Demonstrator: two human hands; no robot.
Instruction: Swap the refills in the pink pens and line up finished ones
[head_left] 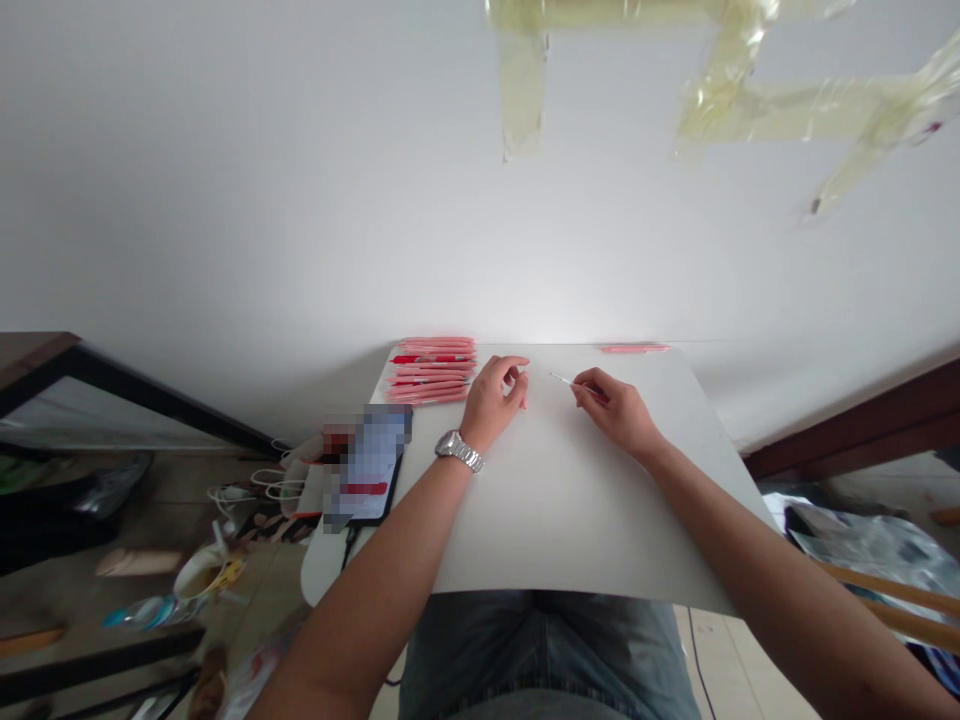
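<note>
My right hand (pixel 606 405) pinches a thin pen refill (pixel 562 379), its pale narrow end pointing left toward my other hand. Some red shows on it between the fingers. Just left of it, my left hand (pixel 491 398) is curled, thumb and forefinger nearly meeting. A small pink bit shows under the left thumb; I cannot make out what it is. Beside that hand, at the table's far left, lies a stack of pink pens (pixel 429 394), with a few red ones (pixel 435 359) among them. A single pink pen (pixel 636 349) lies along the far right edge.
The white table (pixel 570 530) stands against a white wall. A phone (pixel 371 470) with a cable lies on its left edge. A cup (pixel 201 572), a plastic bottle (pixel 154 612) and white cables are on the floor at left. A chair and plastic bags are at right.
</note>
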